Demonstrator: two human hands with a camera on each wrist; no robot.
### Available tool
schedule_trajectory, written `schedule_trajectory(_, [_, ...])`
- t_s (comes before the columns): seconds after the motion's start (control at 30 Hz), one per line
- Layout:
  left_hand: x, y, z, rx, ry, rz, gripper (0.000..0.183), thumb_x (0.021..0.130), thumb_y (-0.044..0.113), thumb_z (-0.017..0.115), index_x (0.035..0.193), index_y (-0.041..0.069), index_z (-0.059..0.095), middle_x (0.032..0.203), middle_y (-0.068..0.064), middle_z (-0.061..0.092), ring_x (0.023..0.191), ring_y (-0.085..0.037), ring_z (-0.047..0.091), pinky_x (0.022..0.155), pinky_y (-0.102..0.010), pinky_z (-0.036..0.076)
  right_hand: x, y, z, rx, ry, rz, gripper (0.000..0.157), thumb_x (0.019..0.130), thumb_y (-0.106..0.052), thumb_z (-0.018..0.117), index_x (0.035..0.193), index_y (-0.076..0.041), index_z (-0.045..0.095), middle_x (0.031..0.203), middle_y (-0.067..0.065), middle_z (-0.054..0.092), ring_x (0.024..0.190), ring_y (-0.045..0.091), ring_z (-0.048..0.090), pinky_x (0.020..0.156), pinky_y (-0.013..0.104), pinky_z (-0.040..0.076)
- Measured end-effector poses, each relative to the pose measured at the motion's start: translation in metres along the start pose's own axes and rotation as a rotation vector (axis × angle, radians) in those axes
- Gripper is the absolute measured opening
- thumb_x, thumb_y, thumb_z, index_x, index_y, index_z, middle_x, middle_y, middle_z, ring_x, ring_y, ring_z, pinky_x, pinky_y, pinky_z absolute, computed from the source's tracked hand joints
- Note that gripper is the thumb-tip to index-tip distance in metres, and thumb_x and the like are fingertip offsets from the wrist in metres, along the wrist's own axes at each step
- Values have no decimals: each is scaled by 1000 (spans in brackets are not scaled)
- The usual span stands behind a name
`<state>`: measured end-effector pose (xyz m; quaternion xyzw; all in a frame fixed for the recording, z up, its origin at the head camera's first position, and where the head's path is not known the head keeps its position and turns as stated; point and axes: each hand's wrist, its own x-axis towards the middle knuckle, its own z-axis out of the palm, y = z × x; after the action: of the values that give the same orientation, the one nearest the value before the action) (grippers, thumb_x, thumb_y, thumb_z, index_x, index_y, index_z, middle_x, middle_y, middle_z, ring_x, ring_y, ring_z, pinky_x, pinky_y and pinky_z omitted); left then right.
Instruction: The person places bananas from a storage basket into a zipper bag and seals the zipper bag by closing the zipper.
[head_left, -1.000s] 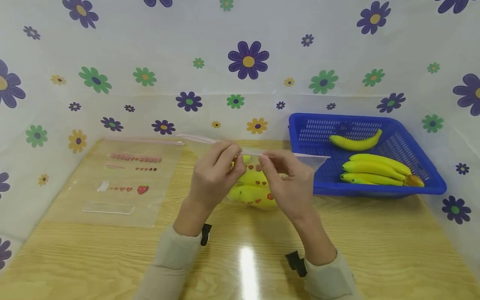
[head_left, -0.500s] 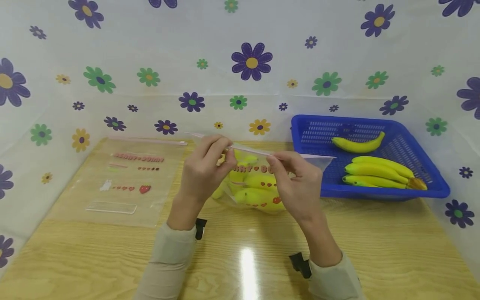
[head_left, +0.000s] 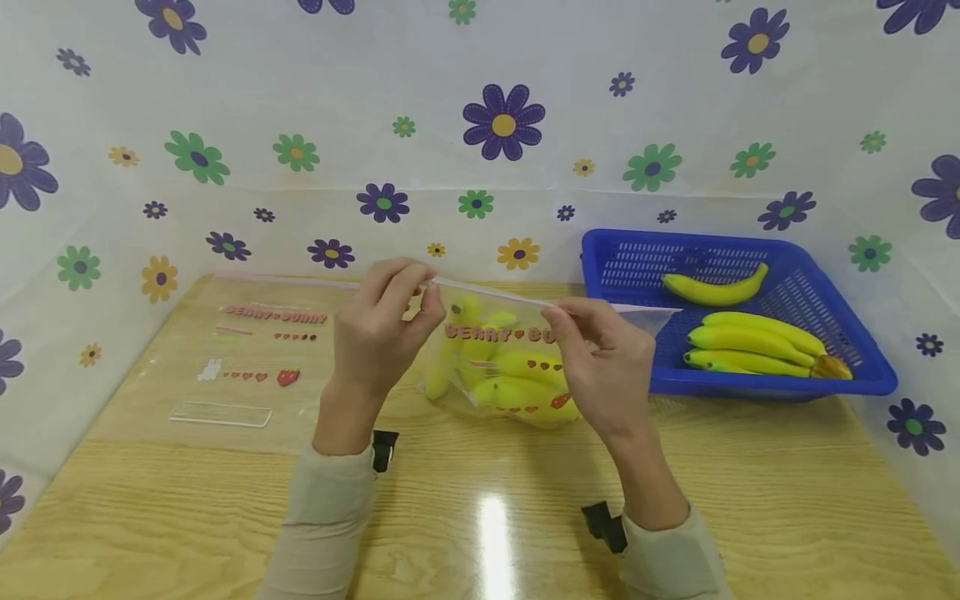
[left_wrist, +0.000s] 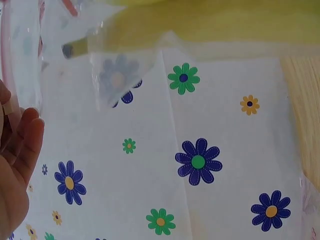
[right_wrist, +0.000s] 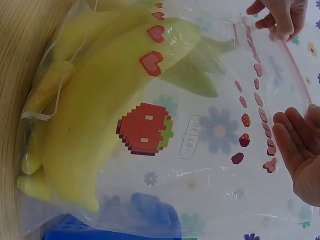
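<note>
A clear zip bag (head_left: 487, 354) printed with pink "BERRY BUNNY" lettering stands mid-table, its zip edge drawn up and taut. Several yellow bananas (right_wrist: 85, 110) fill its lower part. Along the top, my left hand (head_left: 382, 333) pinches the zip strip between thumb and fingers, near the bag's left side. My right hand (head_left: 607, 358) pinches the same strip farther right, where it slopes slightly lower. In the left wrist view, a small pale zip slider (left_wrist: 7, 108) shows at the left fingers. The strip between both hands is straight.
Left on the wooden table (head_left: 480, 500) lies a second, flat printed zip bag (head_left: 300, 408). At the right stands a blue basket (head_left: 750, 385) with a single banana (head_left: 712, 290) and a banana bunch (head_left: 757, 340) inside. A flowered sheet (head_left: 435, 75) hangs behind.
My left hand has slid leftward along the zip strip, and my right hand has shifted a little right. A longer stretch of strip and more of the lettering now show between them.
</note>
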<state>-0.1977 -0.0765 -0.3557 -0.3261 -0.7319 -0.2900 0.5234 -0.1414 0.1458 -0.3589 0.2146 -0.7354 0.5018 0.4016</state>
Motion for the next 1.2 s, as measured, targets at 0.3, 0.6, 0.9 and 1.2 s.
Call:
schedule_trajectory(0.3, [4, -9, -12, 61, 35, -62, 10, 86, 3, 63, 90, -2, 70, 86, -16, 68, 76, -31, 69, 66, -44, 58, 1, 2, -3, 5, 9, 26, 5, 87, 5, 71, 92, 5, 72, 74, 12, 70, 59, 20, 61, 52, 16, 42])
schedule_trajectory(0.6, [2, -12, -11, 23, 51, -159, 14, 88, 7, 64, 96, -3, 69, 91, -17, 70, 74, -30, 66, 61, -42, 57, 0, 2, -4, 7, 4, 63, 6, 87, 5, 71, 93, 7, 70, 78, 13, 71, 62, 20, 63, 54, 15, 45])
schedule_trajectory(0.9, [-15, -17, 4, -601, -522, -736, 55, 96, 16, 66, 142, 2, 40, 133, -17, 51, 114, -26, 49, 92, -44, 46, 2, 13, -14, 85, 31, 130, 8, 91, 6, 65, 97, 11, 64, 88, 19, 71, 76, 12, 68, 63, 19, 55])
schedule_trajectory(1.2, [-23, -30, 5, -776, -538, -783, 26, 106, 17, 47, 107, -2, 64, 104, -9, 68, 102, -18, 66, 94, -34, 53, 11, 22, -46, -19, 89, 402, 44, 93, -9, 67, 132, -5, 48, 107, 9, 66, 98, 17, 63, 83, 26, 54])
